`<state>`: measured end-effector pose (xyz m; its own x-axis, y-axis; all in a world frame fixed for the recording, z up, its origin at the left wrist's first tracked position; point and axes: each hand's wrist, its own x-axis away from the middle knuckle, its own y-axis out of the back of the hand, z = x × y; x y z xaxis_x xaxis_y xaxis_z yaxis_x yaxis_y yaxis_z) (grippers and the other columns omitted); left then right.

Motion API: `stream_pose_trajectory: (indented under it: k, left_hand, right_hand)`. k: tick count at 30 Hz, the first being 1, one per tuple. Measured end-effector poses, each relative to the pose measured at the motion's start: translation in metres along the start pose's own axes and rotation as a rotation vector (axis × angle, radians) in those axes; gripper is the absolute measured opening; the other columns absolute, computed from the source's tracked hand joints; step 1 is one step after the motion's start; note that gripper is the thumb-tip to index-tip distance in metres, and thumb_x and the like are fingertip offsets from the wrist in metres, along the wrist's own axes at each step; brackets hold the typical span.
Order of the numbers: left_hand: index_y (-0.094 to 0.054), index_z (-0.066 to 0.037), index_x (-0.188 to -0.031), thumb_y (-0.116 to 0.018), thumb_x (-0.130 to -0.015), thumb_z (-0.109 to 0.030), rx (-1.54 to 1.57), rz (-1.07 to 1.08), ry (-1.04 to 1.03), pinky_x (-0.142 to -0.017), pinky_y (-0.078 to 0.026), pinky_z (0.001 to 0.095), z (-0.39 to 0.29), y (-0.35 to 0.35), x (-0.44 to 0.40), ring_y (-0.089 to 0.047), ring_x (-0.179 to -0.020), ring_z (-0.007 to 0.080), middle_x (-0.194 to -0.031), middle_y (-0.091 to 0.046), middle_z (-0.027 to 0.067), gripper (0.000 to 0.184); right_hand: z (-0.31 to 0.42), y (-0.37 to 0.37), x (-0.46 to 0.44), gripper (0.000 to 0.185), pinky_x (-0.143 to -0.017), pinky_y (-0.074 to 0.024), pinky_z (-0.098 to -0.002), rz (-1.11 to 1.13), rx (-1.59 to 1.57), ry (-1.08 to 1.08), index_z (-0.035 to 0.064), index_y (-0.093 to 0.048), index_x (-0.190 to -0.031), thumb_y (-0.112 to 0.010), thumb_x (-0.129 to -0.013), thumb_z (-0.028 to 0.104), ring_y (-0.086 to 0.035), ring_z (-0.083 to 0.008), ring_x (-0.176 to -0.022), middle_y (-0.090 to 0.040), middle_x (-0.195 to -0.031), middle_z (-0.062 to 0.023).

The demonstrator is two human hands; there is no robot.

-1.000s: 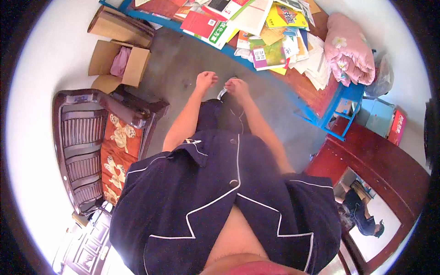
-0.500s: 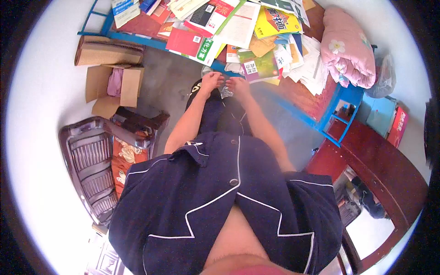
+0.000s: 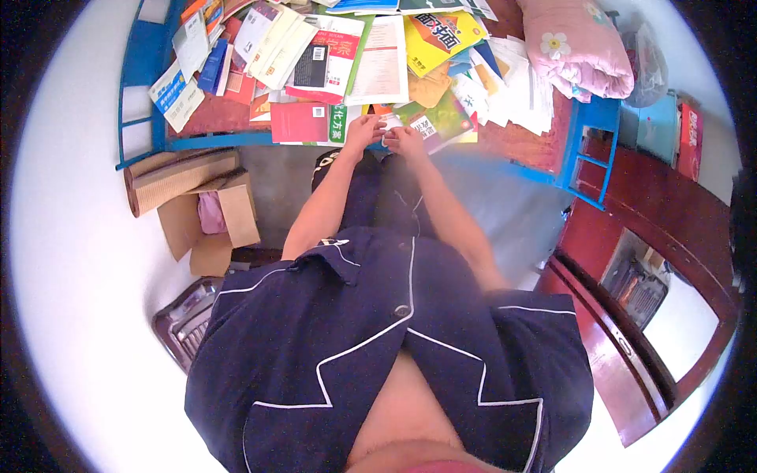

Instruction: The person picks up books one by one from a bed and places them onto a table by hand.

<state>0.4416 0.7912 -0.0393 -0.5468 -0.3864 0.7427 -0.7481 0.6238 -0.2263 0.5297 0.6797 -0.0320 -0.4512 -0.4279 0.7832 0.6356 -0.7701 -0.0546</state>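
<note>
My left hand (image 3: 365, 135) is raised in front of the bed's near edge, fingers loosely bent and apart, with nothing visible in it. Close beside it is my right hand (image 3: 404, 143), its fingers partly curled towards the left ones; I see nothing in it either. Just beyond the fingertips lie a green and purple textbook (image 3: 438, 124), a red book (image 3: 298, 122) and a green-and-white book (image 3: 338, 124). Behind these, a yellow book (image 3: 443, 41) and several other books and loose papers (image 3: 522, 91) are spread in an overlapping heap.
The blue bed frame (image 3: 213, 141) runs across in front of me. A rolled pink quilt (image 3: 569, 49) lies at its right end. On the left are an open cardboard box (image 3: 239, 214) and a rolled mat (image 3: 181, 180). A dark red mirrored cabinet (image 3: 607, 315) stands right.
My view has turned and come closer to the bed, so the books sit nearer my hands. My right hand's fingers are more curled than before. The chair at left has mostly left view.
</note>
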Motion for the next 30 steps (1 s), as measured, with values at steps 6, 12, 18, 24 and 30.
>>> stream_pose_trajectory:
  k: [6, 12, 18, 24, 30]
  left_hand:
    - [-0.054, -0.004, -0.107, -0.050, -0.089, -0.027, 0.030, -0.042, 0.080, -0.074, -0.048, 0.0291, -0.004, -0.002, -0.021, -0.060, -0.085, 0.0179, -0.099, -0.062, 0.0088, 0.030]
    - [-0.054, -0.003, -0.107, -0.051, -0.089, -0.025, 0.047, -0.118, 0.068, -0.070, -0.049, 0.0294, 0.011, -0.010, -0.050, -0.059, -0.081, 0.0162, -0.096, -0.061, 0.0068, 0.028]
    - [-0.056, -0.002, -0.103, -0.054, -0.083, -0.021, -0.010, -0.134, 0.057, -0.067, -0.046, 0.0274, 0.007, -0.026, -0.070, -0.056, -0.082, 0.0154, -0.089, -0.059, 0.0042, 0.028]
    - [-0.054, -0.005, -0.109, -0.052, -0.085, -0.019, -0.053, -0.146, 0.067, -0.066, -0.047, 0.0269, 0.001, -0.033, -0.094, -0.057, -0.083, 0.0146, -0.097, -0.061, 0.0053, 0.027]
    - [-0.055, -0.004, -0.107, -0.051, -0.085, -0.019, -0.045, -0.193, 0.099, -0.069, -0.047, 0.0289, -0.006, -0.032, -0.091, -0.058, -0.083, 0.0160, -0.097, -0.061, 0.0062, 0.026]
  right_hand:
    - [-0.010, 0.000, -0.038, 0.024, -0.063, -0.0510, -0.0280, -0.037, -0.016, -0.056, -0.0023, -0.054, -0.101, -0.050, -0.087, 0.017, -0.063, -0.0192, -0.079, -0.061, -0.094, -0.0114]
    - [-0.038, 0.005, -0.082, 0.034, -0.081, -0.0462, -0.0371, -0.288, 0.352, 0.175, -0.0008, -0.062, -0.098, -0.053, -0.076, 0.024, -0.061, -0.0311, -0.091, -0.063, -0.096, -0.0192]
    - [0.000, 0.009, -0.080, 0.034, -0.082, -0.0451, -0.0401, -0.292, 0.600, 0.229, -0.0010, -0.060, -0.100, -0.053, -0.077, 0.024, -0.059, -0.0339, -0.093, -0.062, -0.097, -0.0208]
    - [0.015, 0.016, -0.109, 0.039, -0.087, -0.0415, -0.0431, -0.300, 0.726, 0.210, -0.0014, -0.058, -0.103, -0.051, -0.080, 0.030, -0.056, -0.0382, -0.096, -0.060, -0.100, -0.0235]
    - [-0.002, 0.018, -0.154, 0.049, -0.091, -0.0380, -0.0452, -0.235, 0.843, 0.241, -0.0021, -0.052, -0.111, -0.055, -0.078, 0.033, -0.054, -0.0397, -0.100, -0.058, -0.103, -0.0258]
